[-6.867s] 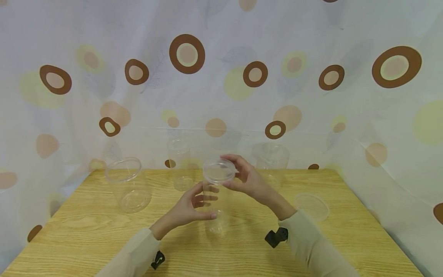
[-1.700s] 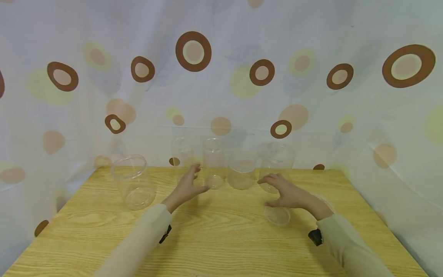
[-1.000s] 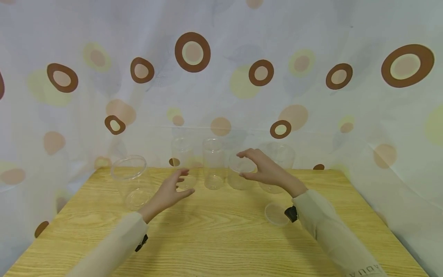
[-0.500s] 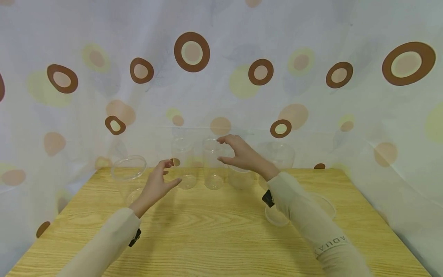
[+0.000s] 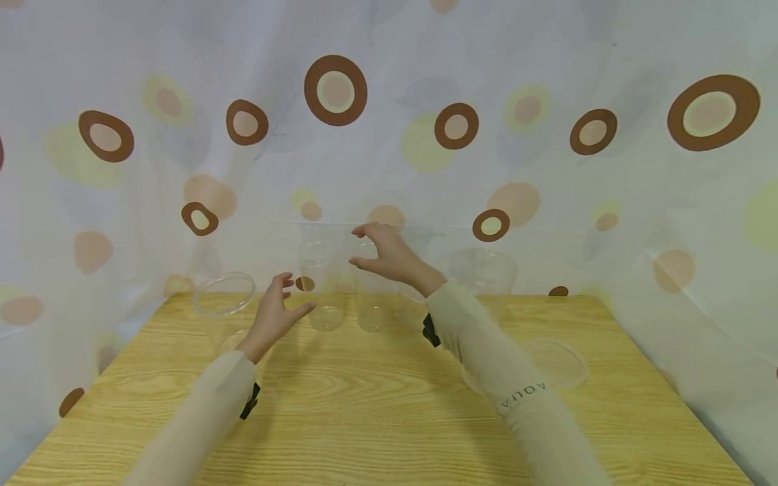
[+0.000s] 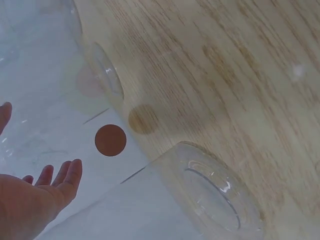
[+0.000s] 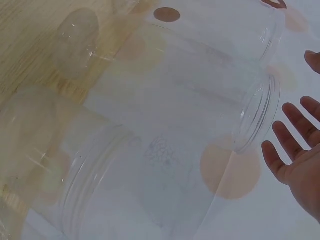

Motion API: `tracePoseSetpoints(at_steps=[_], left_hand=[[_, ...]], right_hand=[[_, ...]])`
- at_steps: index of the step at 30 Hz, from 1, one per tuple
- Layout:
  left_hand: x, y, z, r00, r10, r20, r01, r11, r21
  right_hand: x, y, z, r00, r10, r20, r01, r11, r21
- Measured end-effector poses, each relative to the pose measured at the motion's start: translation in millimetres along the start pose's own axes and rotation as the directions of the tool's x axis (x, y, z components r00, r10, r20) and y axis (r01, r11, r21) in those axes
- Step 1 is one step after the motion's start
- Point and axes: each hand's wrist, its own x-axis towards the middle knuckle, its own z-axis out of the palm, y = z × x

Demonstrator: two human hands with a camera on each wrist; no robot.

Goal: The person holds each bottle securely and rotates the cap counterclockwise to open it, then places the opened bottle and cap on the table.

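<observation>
My right hand (image 5: 392, 255) hovers before the top of a tall clear plastic jar (image 5: 371, 304), fingers spread and holding nothing. In the right wrist view its fingertips are just off that jar's ridged rim (image 7: 257, 115). A matching tall jar (image 5: 325, 290) stands to the left. My left hand (image 5: 273, 317), fingers loosely bent and empty, is between that jar and a wide clear jar (image 5: 213, 322). The wide jar's base (image 6: 215, 195) shows in the left wrist view. A short clear jar (image 5: 413, 312) is partly hidden behind my right forearm; its rim (image 7: 92, 170) shows closely in the right wrist view.
Another wide clear jar (image 5: 489, 270) stands at the back right. A large round clear lid (image 5: 556, 364) lies on the wooden table (image 5: 340, 418); my right sleeve mostly covers a smaller lid. A patterned curtain (image 5: 389, 169) hangs behind the row.
The tall jar both hands held earlier is now out of them, and a tall jar stands in the row. Lately my right hand moved left and up past the short jar; my left hand drew left.
</observation>
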Motion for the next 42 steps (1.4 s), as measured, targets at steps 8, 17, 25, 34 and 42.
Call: tracePoseSetpoints(at_steps=[8, 17, 25, 34, 42], left_hand=[[11.4, -5.8, 1.3, 1.000, -0.016, 0.016, 0.017, 0.999, -0.048], [20.3, -8.8, 9.1, 0.999, 0.002, 0.036, 0.002, 0.996, -0.091], [20.4, -8.7, 17.2, 0.998, -0.011, 0.064, 0.017, 0.994, -0.107], [19.0, -8.1, 20.6, 0.999, 0.002, 0.052, 0.004, 0.992, -0.124], [17.5, -9.6, 22.7, 0.998, 0.037, 0.046, -0.031, 0.991, -0.127]], right_hand=[[21, -8, 10, 0.998, 0.058, 0.035, -0.057, 0.998, -0.039], [35, -17, 23, 0.983, 0.151, 0.100, -0.138, 0.983, -0.119], [37, -23, 28, 0.977, 0.177, 0.115, -0.160, 0.976, -0.145], [38, -25, 32, 0.978, 0.169, 0.119, -0.141, 0.968, -0.209], [34, -25, 32, 0.983, 0.157, 0.099, -0.132, 0.966, -0.221]])
